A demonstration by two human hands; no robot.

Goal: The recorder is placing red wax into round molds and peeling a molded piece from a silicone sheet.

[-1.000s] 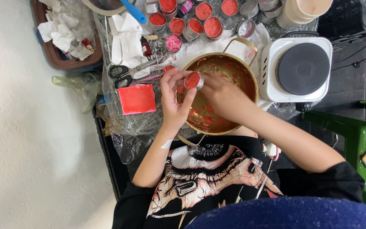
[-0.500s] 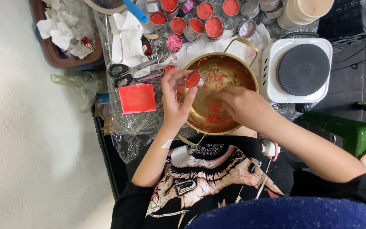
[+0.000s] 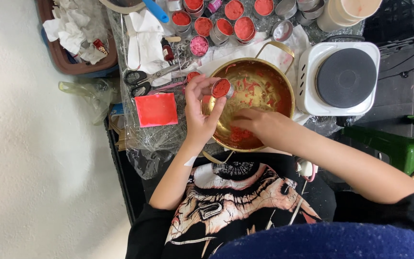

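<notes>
My left hand (image 3: pixel 200 117) holds a small round metal tin (image 3: pixel 222 88) filled with red wax, tilted over the left rim of a gold-coloured pot (image 3: pixel 286 86). The pot's inside is smeared with red wax bits. My right hand (image 3: pixel 260 125) is down inside the pot, fingertips curled against its bottom near a patch of red wax; whether it grips anything is hidden.
A white electric hot plate (image 3: pixel 343 76) stands right of the pot. Several red-filled tins (image 3: pixel 226 24) and a pink one (image 3: pixel 198 46) sit behind it. Scissors (image 3: pixel 142 81) and a red square slab (image 3: pixel 156 109) lie left, a brown tray of tissues (image 3: pixel 73 62) beyond. A green stool (image 3: pixel 398 148) is at right.
My right hand left the tin and dropped back into the pot, moving toward its near side. My left hand kept the tin in about the same place.
</notes>
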